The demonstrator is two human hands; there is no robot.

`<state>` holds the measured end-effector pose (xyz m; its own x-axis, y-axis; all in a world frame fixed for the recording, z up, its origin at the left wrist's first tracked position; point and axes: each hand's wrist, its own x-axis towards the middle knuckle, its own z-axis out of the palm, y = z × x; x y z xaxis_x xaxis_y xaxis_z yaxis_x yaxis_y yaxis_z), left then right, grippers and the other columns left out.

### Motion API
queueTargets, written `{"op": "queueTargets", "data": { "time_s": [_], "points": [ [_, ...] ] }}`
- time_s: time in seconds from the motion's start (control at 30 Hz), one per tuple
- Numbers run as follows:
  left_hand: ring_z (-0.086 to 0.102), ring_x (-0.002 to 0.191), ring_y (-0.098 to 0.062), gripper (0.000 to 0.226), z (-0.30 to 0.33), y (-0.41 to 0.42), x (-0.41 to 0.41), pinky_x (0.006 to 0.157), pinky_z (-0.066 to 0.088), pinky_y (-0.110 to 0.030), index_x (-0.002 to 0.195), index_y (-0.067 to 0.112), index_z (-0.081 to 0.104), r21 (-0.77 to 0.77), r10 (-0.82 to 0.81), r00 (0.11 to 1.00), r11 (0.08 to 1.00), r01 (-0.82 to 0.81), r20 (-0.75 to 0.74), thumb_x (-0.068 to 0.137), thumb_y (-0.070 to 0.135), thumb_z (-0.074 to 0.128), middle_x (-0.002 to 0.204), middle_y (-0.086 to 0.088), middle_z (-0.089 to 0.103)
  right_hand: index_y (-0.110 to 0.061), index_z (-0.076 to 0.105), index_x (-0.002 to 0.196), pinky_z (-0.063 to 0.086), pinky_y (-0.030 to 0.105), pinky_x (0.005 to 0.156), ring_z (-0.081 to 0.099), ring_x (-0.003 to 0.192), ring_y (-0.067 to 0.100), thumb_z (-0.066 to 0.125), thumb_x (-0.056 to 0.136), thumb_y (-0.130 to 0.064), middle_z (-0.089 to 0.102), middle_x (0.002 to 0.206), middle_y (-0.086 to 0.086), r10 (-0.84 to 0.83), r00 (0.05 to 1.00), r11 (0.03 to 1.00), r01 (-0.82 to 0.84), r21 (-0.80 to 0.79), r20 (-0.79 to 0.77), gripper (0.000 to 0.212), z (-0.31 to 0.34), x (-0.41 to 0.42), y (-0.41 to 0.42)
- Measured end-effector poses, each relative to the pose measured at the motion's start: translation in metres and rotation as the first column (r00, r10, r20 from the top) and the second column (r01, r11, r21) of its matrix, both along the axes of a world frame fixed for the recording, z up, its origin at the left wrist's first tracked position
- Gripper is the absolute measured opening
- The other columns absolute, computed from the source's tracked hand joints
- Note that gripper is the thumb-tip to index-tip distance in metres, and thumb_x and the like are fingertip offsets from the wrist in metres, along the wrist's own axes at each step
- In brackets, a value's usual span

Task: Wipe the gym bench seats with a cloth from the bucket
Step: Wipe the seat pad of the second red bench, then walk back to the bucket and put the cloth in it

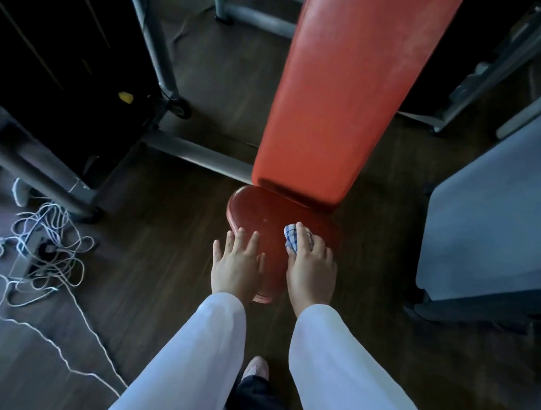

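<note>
Red seat (260, 217) — right hand (310, 272) presses checked cloth (290, 236), left hand (236, 269) flat.

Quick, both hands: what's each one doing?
Left hand: open, fingers flat on the seat.
Right hand: presses the checked cloth on the seat.

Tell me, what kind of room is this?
Probably a gym. There is a red padded bench seat with a long orange back pad, and grey metal machine frames stand around it on the floor.
</note>
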<state>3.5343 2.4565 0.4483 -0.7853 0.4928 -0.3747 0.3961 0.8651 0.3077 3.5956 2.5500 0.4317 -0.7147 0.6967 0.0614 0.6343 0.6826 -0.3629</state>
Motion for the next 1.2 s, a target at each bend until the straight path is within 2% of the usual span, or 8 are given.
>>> {"op": "queueTargets", "data": {
  "time_s": [0.33, 0.53, 0.7, 0.9, 1.0, 1.2],
  "points": [
    [0.007, 0.145, -0.023, 0.05, 0.021, -0.126, -0.036, 0.116, 0.004, -0.044, 0.147, 0.022, 0.019, -0.026, 0.306, 0.951, 0.951, -0.307, -0.041, 0.1, 0.033, 0.031, 0.156, -0.006, 0.016, -0.018, 0.061, 0.117, 0.051, 0.036, 0.062, 0.063, 0.075, 0.031, 0.079, 0.068, -0.017, 0.067, 0.096, 0.012, 0.266, 0.964, 0.961, -0.266, 0.075, 0.008, 0.052, 0.015, -0.059, -0.108],
    [0.007, 0.144, -0.024, 0.051, 0.025, -0.212, -0.045, 0.116, 0.006, -0.043, 0.148, 0.023, 0.017, -0.045, 0.496, 0.867, 0.866, -0.498, -0.05, 0.1, 0.035, 0.03, 0.155, -0.004, 0.017, -0.012, 0.06, 0.117, 0.053, 0.039, 0.06, 0.063, 0.074, 0.033, 0.079, 0.067, -0.012, 0.066, 0.098, 0.018, 0.558, 0.83, 0.828, -0.553, 0.094, -0.03, 0.053, 0.028, -0.095, -0.18],
    [0.007, 0.145, -0.022, 0.051, 0.028, -0.263, -0.042, 0.116, 0.006, -0.042, 0.148, 0.023, 0.016, -0.05, 0.673, 0.738, 0.736, -0.675, -0.052, 0.1, 0.034, 0.029, 0.156, -0.004, 0.015, -0.012, 0.06, 0.117, 0.052, 0.04, 0.061, 0.063, 0.078, 0.033, 0.079, 0.069, -0.012, 0.066, 0.101, 0.019, 0.708, 0.705, 0.703, -0.701, 0.119, -0.028, 0.052, 0.033, -0.124, -0.231],
    [0.011, 0.144, -0.021, 0.052, 0.024, -0.318, -0.029, 0.116, 0.008, -0.043, 0.148, 0.023, 0.017, -0.037, 0.841, 0.54, 0.539, -0.842, -0.027, 0.099, 0.034, 0.031, 0.156, -0.003, 0.017, -0.014, 0.065, 0.11, 0.051, 0.036, 0.054, 0.062, 0.066, 0.033, 0.084, 0.061, -0.016, 0.067, 0.089, 0.015, 0.861, 0.508, 0.505, -0.847, 0.166, -0.023, 0.053, 0.029, -0.144, -0.3],
    [0.01, 0.144, -0.022, 0.052, 0.022, -0.35, -0.019, 0.115, 0.007, -0.043, 0.148, 0.022, 0.017, -0.04, 0.894, 0.447, 0.447, -0.893, 0.008, 0.099, 0.033, 0.031, 0.156, -0.003, 0.016, -0.015, 0.067, 0.106, 0.051, 0.033, 0.052, 0.062, 0.061, 0.033, 0.086, 0.058, -0.018, 0.067, 0.083, 0.015, 0.903, 0.429, 0.426, -0.887, 0.177, -0.024, 0.051, 0.022, -0.148, -0.342],
    [0.009, 0.144, -0.022, 0.051, 0.019, -0.438, -0.002, 0.116, 0.007, -0.042, 0.148, 0.022, 0.016, -0.082, 0.964, 0.268, 0.267, -0.96, 0.001, 0.1, 0.033, 0.029, 0.156, -0.005, 0.016, -0.016, 0.067, 0.106, 0.051, 0.034, 0.054, 0.062, 0.064, 0.034, 0.085, 0.059, -0.019, 0.067, 0.086, 0.017, 0.962, 0.272, 0.27, -0.952, 0.144, -0.007, 0.051, 0.012, -0.154, -0.439]
  ]
}}
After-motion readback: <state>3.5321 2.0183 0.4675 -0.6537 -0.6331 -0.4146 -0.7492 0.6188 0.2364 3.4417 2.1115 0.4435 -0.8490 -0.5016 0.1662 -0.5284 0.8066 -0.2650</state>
